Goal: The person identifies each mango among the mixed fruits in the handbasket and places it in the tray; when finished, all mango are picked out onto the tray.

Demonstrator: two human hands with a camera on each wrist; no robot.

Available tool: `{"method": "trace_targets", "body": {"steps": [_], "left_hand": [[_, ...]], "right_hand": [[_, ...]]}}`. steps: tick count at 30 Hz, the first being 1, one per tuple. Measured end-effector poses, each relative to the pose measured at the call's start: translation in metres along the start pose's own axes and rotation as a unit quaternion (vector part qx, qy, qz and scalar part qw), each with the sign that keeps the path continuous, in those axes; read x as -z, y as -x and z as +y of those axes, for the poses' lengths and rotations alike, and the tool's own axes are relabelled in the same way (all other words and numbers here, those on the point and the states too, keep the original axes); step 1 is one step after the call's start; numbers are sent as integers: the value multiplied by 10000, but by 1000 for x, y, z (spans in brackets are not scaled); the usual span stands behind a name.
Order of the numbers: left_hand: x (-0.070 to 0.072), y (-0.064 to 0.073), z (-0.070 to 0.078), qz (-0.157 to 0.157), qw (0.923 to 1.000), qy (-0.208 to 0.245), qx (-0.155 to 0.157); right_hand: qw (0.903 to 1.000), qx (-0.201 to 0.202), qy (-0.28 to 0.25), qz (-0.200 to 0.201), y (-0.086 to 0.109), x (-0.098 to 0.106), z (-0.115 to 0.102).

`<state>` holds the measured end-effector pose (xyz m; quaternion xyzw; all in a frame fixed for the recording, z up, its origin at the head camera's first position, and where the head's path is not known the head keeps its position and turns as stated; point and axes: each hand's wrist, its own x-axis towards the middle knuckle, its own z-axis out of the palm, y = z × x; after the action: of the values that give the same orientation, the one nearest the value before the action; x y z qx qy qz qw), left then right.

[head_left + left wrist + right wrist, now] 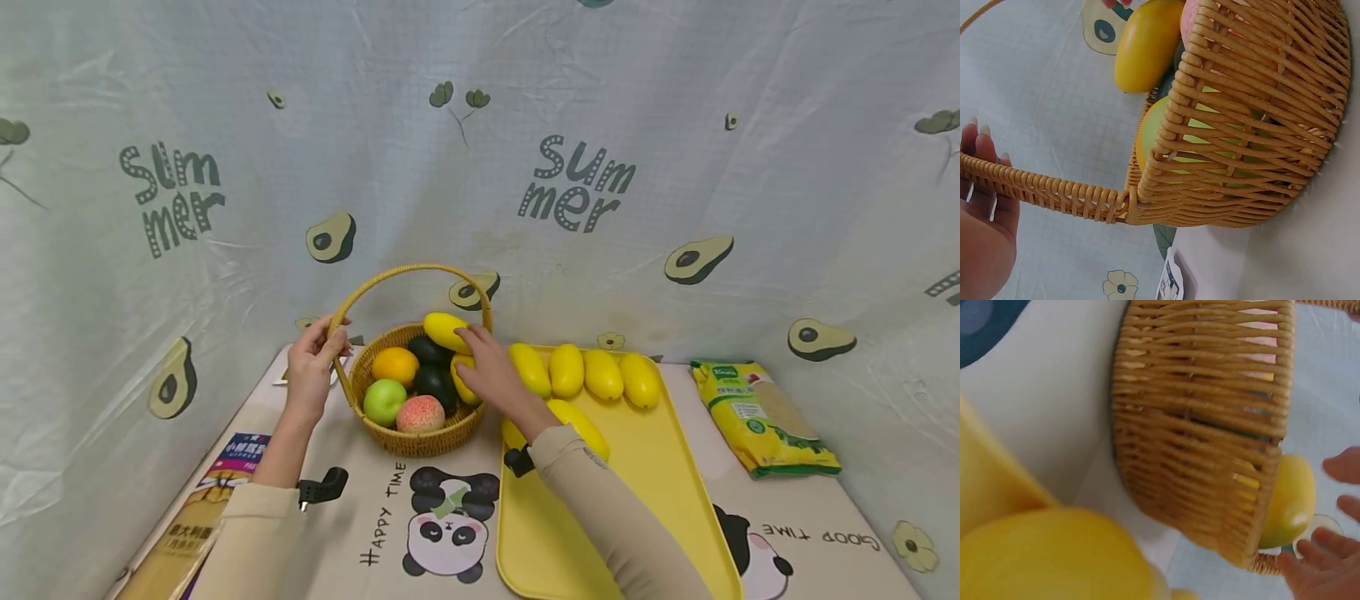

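Observation:
A wicker basket (420, 442) with a tall arched handle holds an orange (395, 367), a green apple (385, 402), a peach (420, 414), dark green fruits (435, 386) and yellow mangoes. My left hand (309, 367) grips the left side of the handle (1054, 194), its fingers passing behind it. Over the basket's right rim is my right hand (491, 371), fingers spread beside the upper mango (444, 331). In the right wrist view, a gap shows between those fingers (1329, 540) and a mango (1291, 500) at the rim.
Right of the basket lies a yellow tray (645, 492) with several mangoes (566, 371) along its far end and others under my right forearm. A yellow-green bag (765, 417) is farther right. At the left edge is a pasta packet (187, 525). A patterned curtain (420, 167) hangs behind.

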<state>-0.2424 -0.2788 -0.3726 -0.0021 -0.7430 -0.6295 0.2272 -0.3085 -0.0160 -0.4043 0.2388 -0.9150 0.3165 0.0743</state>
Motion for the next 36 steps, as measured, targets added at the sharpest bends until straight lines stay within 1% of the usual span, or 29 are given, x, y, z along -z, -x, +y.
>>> {"method": "trace_targets", "body": {"steps": [2,4,8,10,13,17,20,25,32,36], "left_hand": [[0,-2,-7,91,9999,67,-35],[-2,-4,-10,150,9997,168,-137],[-5,-6,-12,245,9985,363,-339],[-6,-6,-12,244,9979,430,-414],[-6,-7,-11,229,9976,490,-441],[-7,-7,-12,200,9978,519,-370],[-8,-5,-12,219,9978,469,-415],[-8,-5,-14,283,9973,417,-530],[-6,-4,-19,271,9979,426,-407],[-4,-3,-19,342,9977,431,-387]], "right_hand": [[10000,-78,-1,-29,-3,-2,-2],[9999,-137,34,-29,-7,-2,-4],[9995,-259,147,-73,-15,-2,-7],[9991,-310,251,-114,-19,-2,-8],[9982,-330,468,-166,-26,-2,-10],[9965,-319,736,-231,-31,-3,-11],[9953,-324,868,-300,-31,-5,-12],[9924,-208,1158,-371,-29,-8,-13],[9947,-54,924,-448,-26,-12,-15],[9942,71,905,-578,-24,-15,-19]]}}
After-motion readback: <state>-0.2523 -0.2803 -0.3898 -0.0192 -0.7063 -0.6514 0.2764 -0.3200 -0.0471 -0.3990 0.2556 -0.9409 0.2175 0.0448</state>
